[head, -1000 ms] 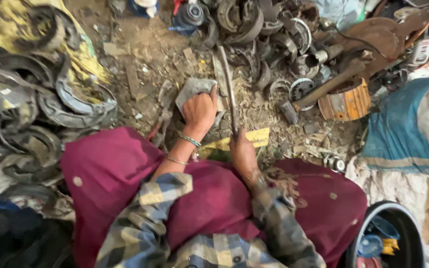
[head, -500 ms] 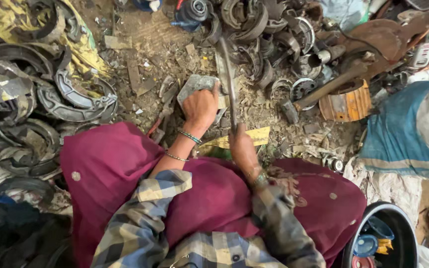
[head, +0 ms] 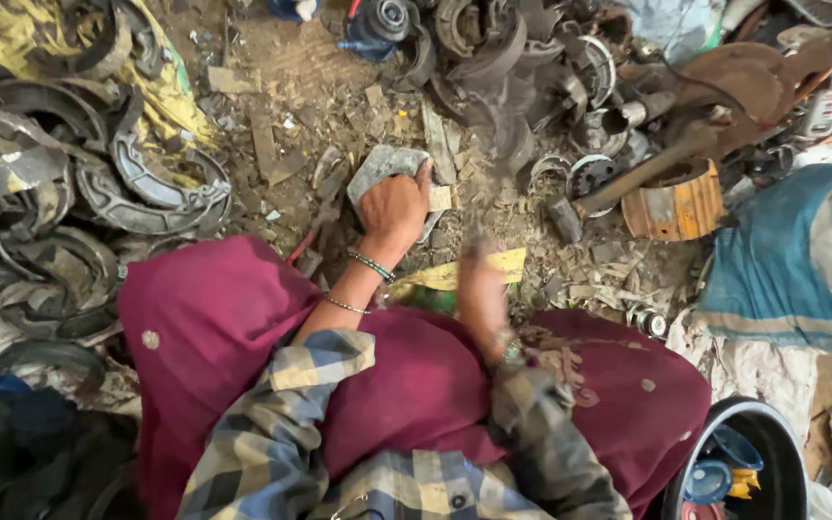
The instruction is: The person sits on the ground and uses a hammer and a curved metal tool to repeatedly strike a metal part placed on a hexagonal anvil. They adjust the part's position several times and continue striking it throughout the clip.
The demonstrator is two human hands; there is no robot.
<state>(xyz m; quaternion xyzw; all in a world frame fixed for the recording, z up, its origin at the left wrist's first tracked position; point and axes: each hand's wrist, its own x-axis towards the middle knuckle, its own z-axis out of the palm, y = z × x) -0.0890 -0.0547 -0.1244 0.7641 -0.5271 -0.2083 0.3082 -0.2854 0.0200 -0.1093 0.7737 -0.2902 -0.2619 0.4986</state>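
I sit on the ground with a maroon cloth over my knees. My left hand [head: 392,207], bangles at the wrist, presses down on a grey curved metal piece [head: 373,169] lying on the littered dirt. Just to its right, my right hand [head: 481,289] is blurred by motion and is closed around a long thin metal bar [head: 507,135]. The bar shows only as a grey streak rising over the ground beside the grey piece. Its tip cannot be made out.
A pile of dark curved metal shoes [head: 79,183] fills the left side. Rusty scrap parts [head: 532,58] are heaped at the top. A rusty orange-striped drum [head: 676,197], a blue sack [head: 801,260] and a black bucket [head: 739,462] stand to the right.
The bar stood sharp and upright in my right hand before; now bar and hand are smeared by a fast swing. My left hand stays on the grey piece.
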